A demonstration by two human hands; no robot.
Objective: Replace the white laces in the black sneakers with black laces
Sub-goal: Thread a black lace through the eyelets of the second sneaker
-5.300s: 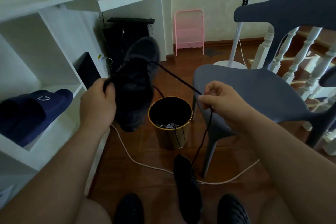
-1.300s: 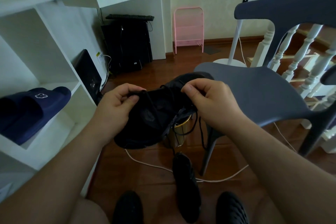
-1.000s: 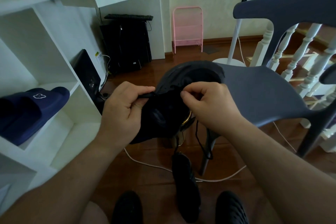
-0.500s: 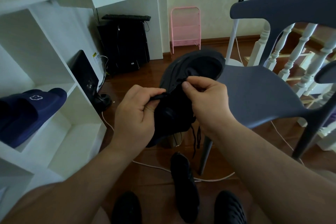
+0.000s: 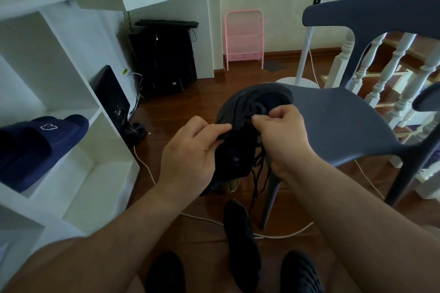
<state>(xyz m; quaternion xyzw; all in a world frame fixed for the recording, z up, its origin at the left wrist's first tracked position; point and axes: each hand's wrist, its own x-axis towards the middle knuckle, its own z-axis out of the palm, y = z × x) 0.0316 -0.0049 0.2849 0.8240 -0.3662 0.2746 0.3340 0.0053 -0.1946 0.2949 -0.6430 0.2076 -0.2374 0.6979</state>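
Black sneaker (image 5: pixel 240 126) held in the air between both hands, above the wooden floor (image 5: pixel 204 93) and in front of the grey plastic chair (image 5: pixel 338 121); toe end points away from the camera, opening toward it.

Left hand (image 5: pixel 190 157) — fingers curled, thumb and forefinger pinching the left edge of the sneaker's upper. Right hand (image 5: pixel 283 135) — fingers curled, thumb and forefinger pressed together on the upper near the eyelets; cannot tell whether they pinch fabric or lace.

Black lace (image 5: pixel 258 173) hangs in loose strands below the shoe, beside the right wrist, down toward the floor.

Second black sneaker (image 5: pixel 242 245) lies on the floor below, toe away, between the person's two black-shod feet. A gold-coloured bin (image 5: pixel 234 184) is mostly hidden behind the held shoe. White cable (image 5: pixel 145 164) runs across the floor. Navy slippers (image 5: pixel 40 145) sit on the white shelf (image 5: pixel 100 173) at left.
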